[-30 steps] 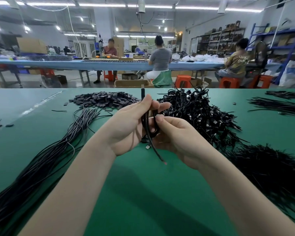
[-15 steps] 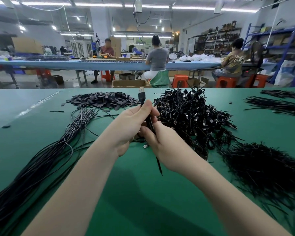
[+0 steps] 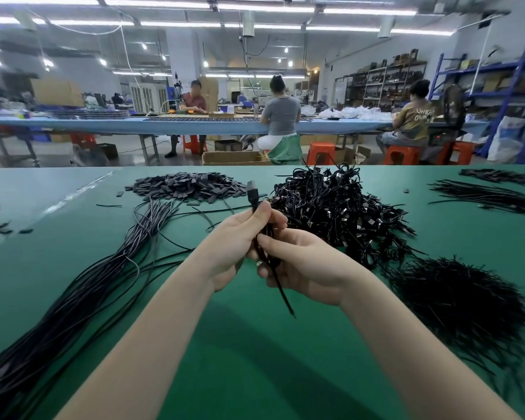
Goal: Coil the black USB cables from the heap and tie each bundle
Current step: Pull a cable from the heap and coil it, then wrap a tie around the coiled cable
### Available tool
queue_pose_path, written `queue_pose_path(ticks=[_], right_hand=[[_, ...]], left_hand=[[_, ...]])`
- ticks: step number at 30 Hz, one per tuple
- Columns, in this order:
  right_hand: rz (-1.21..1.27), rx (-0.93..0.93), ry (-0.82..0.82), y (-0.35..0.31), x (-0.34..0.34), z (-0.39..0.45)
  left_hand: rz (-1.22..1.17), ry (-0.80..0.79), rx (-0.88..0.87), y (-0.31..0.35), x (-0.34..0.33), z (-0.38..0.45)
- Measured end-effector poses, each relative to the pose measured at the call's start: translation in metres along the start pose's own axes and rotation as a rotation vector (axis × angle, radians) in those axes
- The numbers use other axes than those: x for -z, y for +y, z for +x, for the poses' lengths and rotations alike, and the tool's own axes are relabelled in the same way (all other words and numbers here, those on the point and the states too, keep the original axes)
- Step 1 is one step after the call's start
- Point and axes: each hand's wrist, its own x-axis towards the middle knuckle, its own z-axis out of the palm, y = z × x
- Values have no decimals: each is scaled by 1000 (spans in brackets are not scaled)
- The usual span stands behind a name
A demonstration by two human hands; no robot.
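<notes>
Matt green felt-like tabletop (image 3: 255, 359); smooth, slightly glossy black plastic-sheathed USB cables (image 3: 73, 301); matt black plastic USB plug (image 3: 252, 190); thin black ties (image 3: 455, 301).

- bare green mat table (image 3: 255, 359) open near edge, between forearms
- left blocked: long loose black cable bundle (image 3: 82, 292)
- right: tangled coiled black cable heap (image 3: 334, 207), black tie-strip pile (image 3: 461, 301)
- far: dark flat tag pile (image 3: 188, 187)

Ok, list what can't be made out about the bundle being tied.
- Coiled cable, head view: loops hidden inside left hand and right hand.
- Tie: whether it is fastened is hidden by the fingers.
- Loose cables: near ends cut off by the frame's left edge.
</notes>
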Motion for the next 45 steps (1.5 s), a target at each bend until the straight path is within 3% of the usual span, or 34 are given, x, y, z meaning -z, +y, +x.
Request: queue_pose_path(ticks=[4, 9, 12, 14, 16, 18, 20, 23, 25, 30, 32, 35, 39, 40, 42, 44, 45], right_hand=[[-178, 80, 66, 4, -7, 2], [-745, 190, 349, 13, -12, 9], [-1134, 141, 524, 32, -10, 17], [-1119, 72, 567, 41, -3, 19], [-999, 14, 504, 50, 9, 20], [-896, -67, 430, 54, 21, 19], [-844, -127, 417, 53, 31, 15], [-1054, -94, 290, 49, 36, 7], [-1217, -61, 153, 51, 33, 2], [-1372, -77, -30, 65, 29, -14], [-1557, -64, -131, 70, 30, -21], [-1906, -48, -172, 73, 32, -26], [-2042, -225, 93, 36, 52, -36], [-2075, -274, 229, 22, 67, -41], [-2172, -394, 485, -6, 101, -58], [-2125, -581, 658, -12, 132, -77], [-2083, -672, 690, -8, 144, -84]], left_hand=[[-76, 34, 4, -4, 1, 4], [-65, 118, -11, -17, -11, 9], [-34, 145, 10, -26, -17, 9], [53, 104, 57, -29, -17, 9], [333, 64, 87, -32, -16, 7], [814, 189, -17, -39, -13, 3], [1232, 372, -251, -46, -9, -4], [1713, 339, -667, -61, -8, -15], [1895, 231, -806, -71, -9, -19], [2094, -55, -790, -81, -6, -25], [2143, -172, -767, -85, -5, -31], [2166, -303, -690, -90, -9, -37], [2024, -243, -505, -80, 3, -29], [1920, -169, -452, -78, 12, -23], [1682, 24, -162, -72, 27, -12], [1204, 80, 64, -64, 32, -1], [955, 89, 84, -57, 30, 5]])
